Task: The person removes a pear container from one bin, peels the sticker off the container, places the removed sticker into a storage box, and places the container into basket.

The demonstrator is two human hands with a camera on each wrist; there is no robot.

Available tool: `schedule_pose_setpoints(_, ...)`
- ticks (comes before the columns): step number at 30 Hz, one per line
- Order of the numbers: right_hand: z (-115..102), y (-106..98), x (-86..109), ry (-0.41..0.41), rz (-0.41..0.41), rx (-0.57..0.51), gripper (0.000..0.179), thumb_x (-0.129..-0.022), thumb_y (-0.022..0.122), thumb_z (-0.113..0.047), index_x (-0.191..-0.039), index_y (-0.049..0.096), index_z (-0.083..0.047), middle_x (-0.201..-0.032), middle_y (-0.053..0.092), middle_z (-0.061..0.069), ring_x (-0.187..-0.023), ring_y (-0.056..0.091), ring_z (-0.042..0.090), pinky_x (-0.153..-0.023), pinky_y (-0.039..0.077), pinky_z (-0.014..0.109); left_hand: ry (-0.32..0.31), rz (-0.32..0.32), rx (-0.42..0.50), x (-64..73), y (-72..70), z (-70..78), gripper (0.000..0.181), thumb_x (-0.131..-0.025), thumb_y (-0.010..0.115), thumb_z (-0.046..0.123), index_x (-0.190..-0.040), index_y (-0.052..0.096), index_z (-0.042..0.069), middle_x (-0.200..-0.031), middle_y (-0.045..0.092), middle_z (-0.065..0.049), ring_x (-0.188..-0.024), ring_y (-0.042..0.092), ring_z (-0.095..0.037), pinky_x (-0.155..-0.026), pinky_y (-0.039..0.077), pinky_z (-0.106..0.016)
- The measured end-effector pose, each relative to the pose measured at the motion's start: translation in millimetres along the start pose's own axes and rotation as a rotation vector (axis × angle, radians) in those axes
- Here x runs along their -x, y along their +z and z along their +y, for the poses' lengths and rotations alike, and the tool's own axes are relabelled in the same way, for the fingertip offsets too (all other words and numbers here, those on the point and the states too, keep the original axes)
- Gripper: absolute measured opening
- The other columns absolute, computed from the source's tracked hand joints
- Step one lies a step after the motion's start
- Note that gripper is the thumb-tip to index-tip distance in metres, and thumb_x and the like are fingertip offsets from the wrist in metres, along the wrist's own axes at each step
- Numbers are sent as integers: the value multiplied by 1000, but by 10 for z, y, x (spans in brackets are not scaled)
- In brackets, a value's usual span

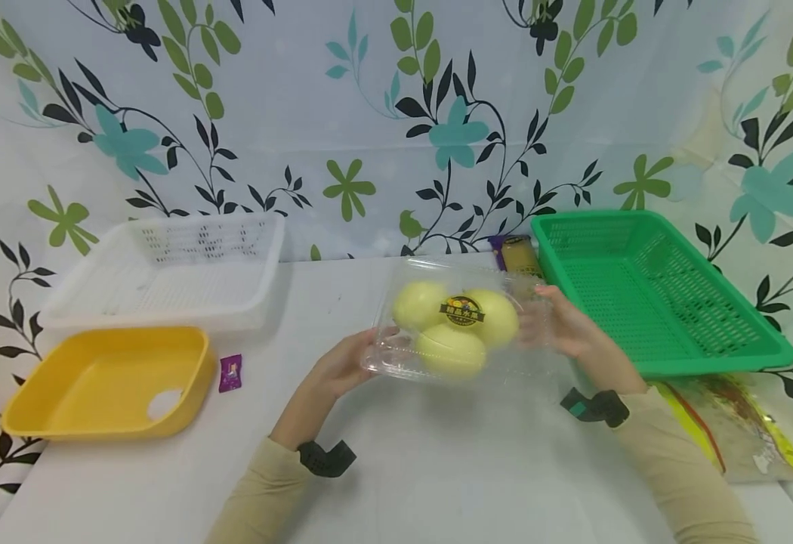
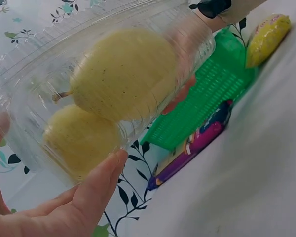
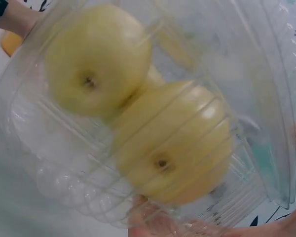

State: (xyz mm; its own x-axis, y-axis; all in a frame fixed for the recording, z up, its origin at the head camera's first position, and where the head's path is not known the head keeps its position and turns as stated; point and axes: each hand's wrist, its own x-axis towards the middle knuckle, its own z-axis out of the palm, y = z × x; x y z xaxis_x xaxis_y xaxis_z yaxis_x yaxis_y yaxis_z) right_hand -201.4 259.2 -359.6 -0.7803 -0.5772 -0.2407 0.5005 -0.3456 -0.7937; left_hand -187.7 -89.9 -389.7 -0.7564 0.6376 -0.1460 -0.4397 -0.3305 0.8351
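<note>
Both hands hold a clear plastic fruit box (image 1: 396,364) above the table, tilted in the head view. Three pale yellow pears (image 1: 452,350) lie inside, under a round dark label with a banner (image 1: 462,310). My left hand (image 1: 344,366) grips the box's left end; in the left wrist view its fingers and thumb spread around the plastic, and a pear (image 2: 123,74) shows its stem. At the opposite end, my right hand (image 1: 568,323) grips the side, partly seen through the plastic. The right wrist view shows two pears (image 3: 172,143) through the ribbed wall.
On the left stand a white basket (image 1: 199,283) and a yellow tray (image 1: 107,389), beside a small purple packet (image 1: 229,373). To the right are a green basket (image 1: 675,302), a purple-and-gold packet (image 1: 520,255) behind the box, and a yellow-edged bag (image 1: 743,434).
</note>
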Motion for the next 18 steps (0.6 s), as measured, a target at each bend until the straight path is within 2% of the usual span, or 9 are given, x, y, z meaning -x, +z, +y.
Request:
schedule_pose_setpoints(1,43,17,-39,5,9,-9,72,-85,53,-43,-127,18,3,-100,54,14,-90,56,26,-81,44,40,1,10,-10,57,-33,-18,55,-96,34,19,-137,13,-11,-136,26,-30,-107,51,-24,-89,39,-31)
schedule_pose_setpoints(3,124,44,-120,19,21,-18,71,-85,54,-44,-127,20,2,-108,50,18,-90,55,26,-81,43,41,9,31,-21,155,-107,-54,56,-96,38,19,-136,14,-12,-132,33,-28,-104,52,-23,-86,41,-30)
schedule_pose_setpoints(5,197,68,-197,32,46,-4,84,-84,54,-46,-135,10,5,-123,37,27,-95,51,26,-84,42,42,25,56,-50,233,-185,-96,58,-95,41,20,-134,16,-14,-125,43,-24,-101,54,-21,-84,43,-29)
schedule_pose_setpoints(6,231,83,-232,38,56,13,92,-84,51,-48,-138,-1,5,-130,26,30,-100,48,28,-87,40,43,33,73,-69,267,-227,-120,57,-94,42,20,-133,19,-15,-120,48,-21,-98,54,-20,-81,44,-28)
schedule_pose_setpoints(8,302,103,-293,43,73,67,97,-84,47,-52,-138,-11,4,-137,9,30,-104,44,28,-91,36,43,36,120,-112,323,-309,-175,55,-93,44,20,-131,26,-16,-110,54,-14,-93,56,-19,-78,45,-28)
schedule_pose_setpoints(9,338,114,-317,47,85,85,97,-84,47,-54,-138,-9,4,-139,4,29,-104,42,28,-92,35,43,33,144,-138,350,-346,-202,54,-92,45,21,-129,29,-15,-106,56,-11,-91,56,-19,-77,46,-29)
schedule_pose_setpoints(11,413,126,-356,41,105,112,94,-85,45,-54,-138,-6,4,-138,9,28,-104,42,28,-93,35,44,33,177,-206,402,-415,-256,53,-90,45,23,-126,35,-15,-102,56,-9,-89,57,-19,-76,47,-29)
schedule_pose_setpoints(14,527,140,-415,29,128,97,84,-87,47,-49,-138,1,-1,-133,17,25,-103,43,27,-93,34,43,25,205,-274,473,-499,-311,51,-90,45,24,-123,41,-14,-107,55,-12,-95,55,-20,-80,45,-31)
schedule_pose_setpoints(18,690,156,-492,62,116,89,72,-92,41,-42,-138,3,-2,-136,13,27,-116,31,35,-99,25,43,-8,214,-267,608,-602,-363,43,-90,44,19,-119,46,-13,-105,57,-11,-94,56,-18,-80,45,-31)
